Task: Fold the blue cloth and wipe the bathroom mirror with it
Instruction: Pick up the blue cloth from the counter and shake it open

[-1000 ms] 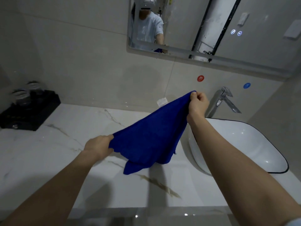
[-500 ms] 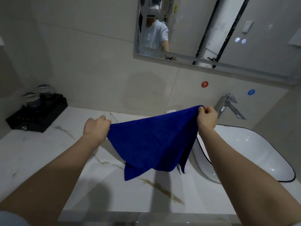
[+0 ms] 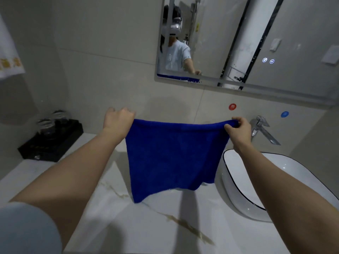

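Blue cloth (image 3: 172, 156) hangs spread above the surface (image 3: 128, 226); our left hand (image 3: 118, 118) and right hand (image 3: 238, 127) fingers pinch its top corners. Basin (image 3: 275, 182) beside it looks empty; black tray (image 3: 53, 142) holds glasses (image 3: 53, 120).

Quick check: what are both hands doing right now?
Left hand: closed, pinching the top left corner of the blue cloth.
Right hand: closed, pinching the cloth's top right corner; cloth hangs spread between them.

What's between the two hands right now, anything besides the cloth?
Only the blue cloth, in the head view. Its top edge runs taut from the left hand to the right hand, the rest hanging over the counter.
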The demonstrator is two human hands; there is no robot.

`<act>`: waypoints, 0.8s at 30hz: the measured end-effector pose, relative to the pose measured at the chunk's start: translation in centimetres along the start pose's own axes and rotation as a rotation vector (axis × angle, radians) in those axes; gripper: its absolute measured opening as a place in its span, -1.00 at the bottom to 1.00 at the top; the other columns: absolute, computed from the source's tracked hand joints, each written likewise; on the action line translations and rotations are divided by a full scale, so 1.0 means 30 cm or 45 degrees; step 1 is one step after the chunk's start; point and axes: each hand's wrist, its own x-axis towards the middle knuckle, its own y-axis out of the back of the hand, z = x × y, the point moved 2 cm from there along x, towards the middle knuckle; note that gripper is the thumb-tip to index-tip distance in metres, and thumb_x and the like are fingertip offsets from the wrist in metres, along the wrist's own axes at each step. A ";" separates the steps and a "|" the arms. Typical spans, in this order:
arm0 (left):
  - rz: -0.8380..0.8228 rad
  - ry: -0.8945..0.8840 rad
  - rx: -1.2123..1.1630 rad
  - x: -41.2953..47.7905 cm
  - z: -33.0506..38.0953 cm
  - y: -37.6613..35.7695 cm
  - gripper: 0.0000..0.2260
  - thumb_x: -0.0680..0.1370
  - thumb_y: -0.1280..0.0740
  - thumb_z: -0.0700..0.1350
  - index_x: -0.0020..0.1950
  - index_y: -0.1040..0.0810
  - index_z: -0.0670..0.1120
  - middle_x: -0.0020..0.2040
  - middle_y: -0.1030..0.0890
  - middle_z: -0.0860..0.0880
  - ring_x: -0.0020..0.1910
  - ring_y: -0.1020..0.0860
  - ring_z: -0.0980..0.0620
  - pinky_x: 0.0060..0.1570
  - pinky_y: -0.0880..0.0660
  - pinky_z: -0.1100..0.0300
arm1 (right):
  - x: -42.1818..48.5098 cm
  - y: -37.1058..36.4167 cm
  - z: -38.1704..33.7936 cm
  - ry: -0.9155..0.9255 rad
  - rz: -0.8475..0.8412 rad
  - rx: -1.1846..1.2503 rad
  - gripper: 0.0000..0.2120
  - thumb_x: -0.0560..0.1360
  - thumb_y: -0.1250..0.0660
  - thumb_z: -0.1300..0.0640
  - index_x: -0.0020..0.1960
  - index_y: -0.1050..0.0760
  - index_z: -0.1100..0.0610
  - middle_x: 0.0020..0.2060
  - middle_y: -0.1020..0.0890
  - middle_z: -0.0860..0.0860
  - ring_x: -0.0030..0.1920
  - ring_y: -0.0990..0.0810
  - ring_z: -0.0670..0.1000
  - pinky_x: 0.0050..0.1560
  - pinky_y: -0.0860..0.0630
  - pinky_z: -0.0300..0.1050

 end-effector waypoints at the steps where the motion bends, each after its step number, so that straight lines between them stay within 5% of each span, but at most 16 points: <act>1: 0.048 0.000 -0.007 0.017 -0.011 0.016 -0.79 0.48 -0.21 -0.39 0.04 -0.41 -0.14 0.01 -0.48 -0.14 -0.13 -0.51 -0.12 0.00 -0.31 0.10 | 0.007 0.005 -0.018 0.018 0.041 0.008 -0.74 0.48 -0.28 0.32 0.17 -0.44 0.21 -0.01 -0.50 0.09 -0.05 -0.50 0.05 -0.08 -0.46 -0.15; 3: 0.130 0.020 -0.041 0.044 -0.036 0.038 -0.81 0.47 -0.20 -0.39 0.00 -0.41 -0.15 -0.02 -0.47 -0.16 -0.17 -0.48 -0.12 -0.05 -0.24 0.10 | 0.021 0.010 -0.049 0.025 0.112 0.051 -0.90 0.49 -0.28 0.32 -0.07 -0.45 0.14 -0.17 -0.52 0.08 -0.21 -0.51 0.03 -0.24 -0.47 -0.19; 5: 0.164 0.095 -0.135 0.066 -0.056 0.049 -0.86 0.50 -0.21 -0.36 -0.03 -0.45 -0.16 -0.02 -0.46 -0.17 -0.14 -0.46 -0.13 -0.04 -0.24 0.09 | 0.036 0.005 -0.067 0.031 0.141 0.111 -0.76 0.50 -0.26 0.33 -0.25 -0.36 0.06 -0.26 -0.49 0.04 -0.32 -0.48 -0.04 -0.26 -0.47 -0.24; 13: 0.237 0.392 -0.768 0.089 -0.078 0.017 -0.92 0.53 -0.22 -0.24 -0.15 -0.46 -0.14 0.25 -0.40 -0.13 0.15 -0.35 -0.21 0.10 -0.29 -0.02 | 0.055 -0.023 -0.077 0.026 0.202 0.220 -0.72 0.51 -0.24 0.33 -0.28 -0.33 0.05 -0.32 -0.48 0.00 -0.33 -0.47 -0.06 -0.20 -0.49 -0.23; 17: 0.118 0.391 -1.101 0.111 -0.076 -0.037 -0.94 0.56 -0.16 -0.24 -0.11 -0.37 -0.15 -0.10 -0.51 -0.19 -0.14 -0.44 -0.14 -0.17 -0.37 0.08 | 0.068 -0.032 -0.075 0.012 0.201 0.215 -0.73 0.52 -0.23 0.33 -0.28 -0.33 0.04 -0.33 -0.47 0.00 -0.34 -0.47 -0.07 -0.22 -0.49 -0.24; 24: 0.025 0.176 -1.260 0.107 -0.074 -0.083 -0.92 0.53 -0.27 -0.22 -0.17 -0.44 -0.14 -0.27 -0.47 -0.07 -0.23 -0.44 -0.07 -0.22 -0.34 0.13 | 0.089 -0.020 -0.037 -0.016 0.264 0.119 -0.69 0.53 -0.20 0.33 -0.31 -0.33 0.03 -0.36 -0.46 -0.04 -0.36 -0.47 -0.07 -0.11 -0.53 -0.10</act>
